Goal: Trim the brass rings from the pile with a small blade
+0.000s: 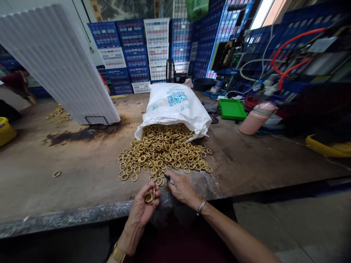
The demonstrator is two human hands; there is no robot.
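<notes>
Crates [134, 53] tower beyond the fingers [157, 193].
Left hand [140, 209] grips rings [149, 201], likely stiff, slick, best rim-pinched; right hand [183, 189] grips a tool [169, 179].

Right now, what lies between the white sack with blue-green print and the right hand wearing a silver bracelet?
Head view: a loose heap of gold-coloured metal rings, spread from the white sack's open mouth toward the right hand.
</notes>
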